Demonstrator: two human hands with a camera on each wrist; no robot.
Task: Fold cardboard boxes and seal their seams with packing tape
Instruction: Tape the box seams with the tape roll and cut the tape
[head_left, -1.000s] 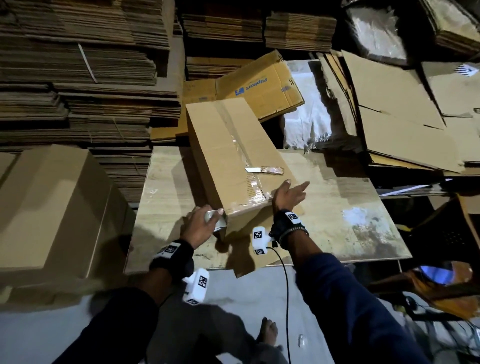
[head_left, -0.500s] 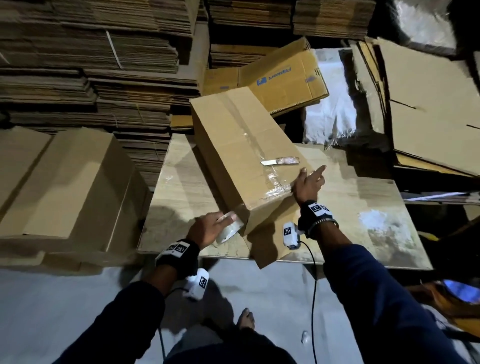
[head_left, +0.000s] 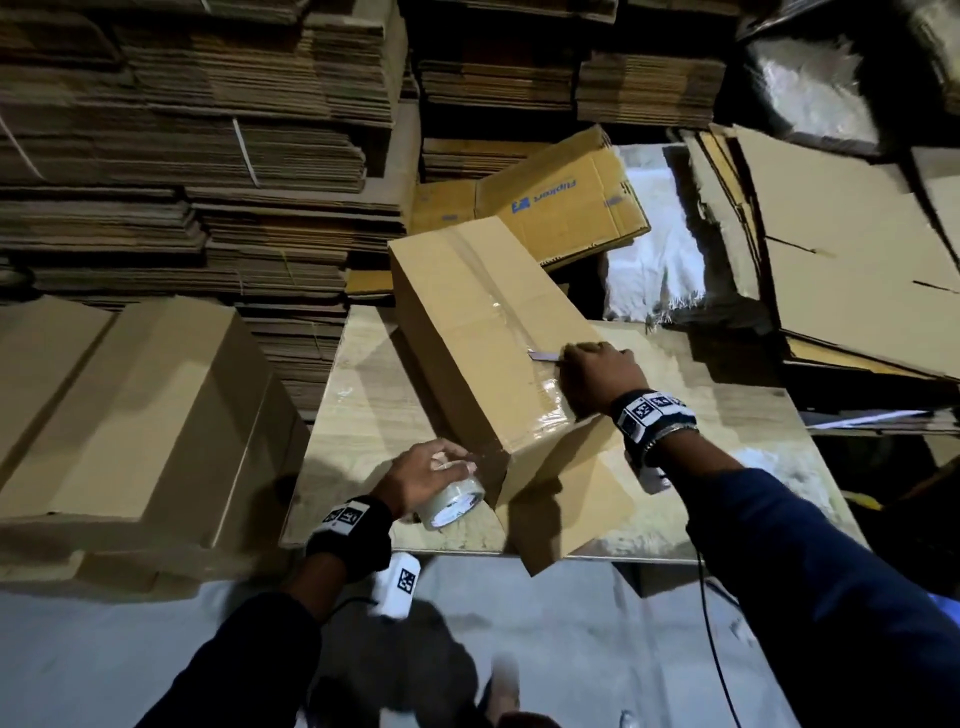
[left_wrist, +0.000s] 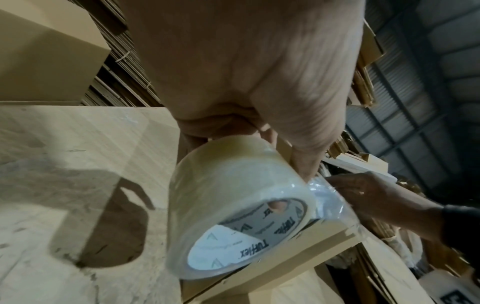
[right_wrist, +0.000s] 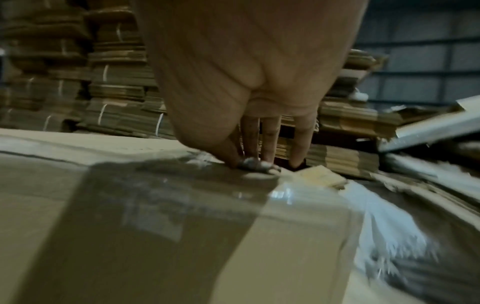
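Head view: you're standing in a dim storeroom w/ bundled stacks of flat brown cardboard (head_left: 197, 171) at the back, working at a pale wood-grain board table (head_left: 363, 415). The long tan cardboard box (head_left: 467, 332) is lying tilted across it, clear tape running down its top seam. Your right hand (head_left: 597, 376) is closing over a small metal-bladed knife (head_left: 544, 356) lying on the box top; fingers curling onto the handle end, grip not fully visible. Your left hand (head_left: 423, 475) is holding the clear packing-tape roll (head_left: 452, 501) against the box's near end.

Left wrist view: fingers are wrapping the roll's rim, one poking into the core, the free tape stretching off to the box edge.

Right wrist view: fingertips (right_wrist: 267, 162) are pinching down at the taped seam.

Keep the strip taut w/ the left, cut close to the box corner, then rub the tail flat so it isn't lifting.
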